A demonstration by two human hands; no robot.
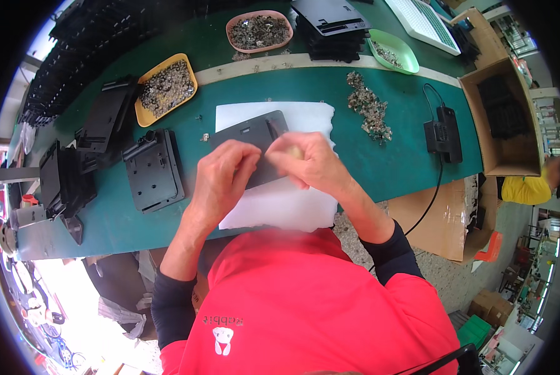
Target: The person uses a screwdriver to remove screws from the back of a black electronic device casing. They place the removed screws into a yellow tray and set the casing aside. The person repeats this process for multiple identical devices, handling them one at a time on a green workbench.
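A dark grey flat panel (247, 129) with a slot and small cut-outs lies tilted on a white foam sheet (273, 209). Both my hands are over this panel. My left hand (220, 178) is closed, thumb and fingers pinched together above the panel's left part; whatever the pinch may hold is too small to make out. Over the right part, my right hand (314, 162) is curled with its fingers bent inward and slightly blurred. Something pale yellowish shows between those fingers, but its kind cannot be told.
Small metal parts fill a yellow tray (192, 87), a pink tray (228, 31) and a green bowl (408, 57); more lie in a loose pile (368, 106). Black panels (155, 172) stand left. A black power adapter (445, 134) with a cable and an open cardboard box (511, 169) are right.
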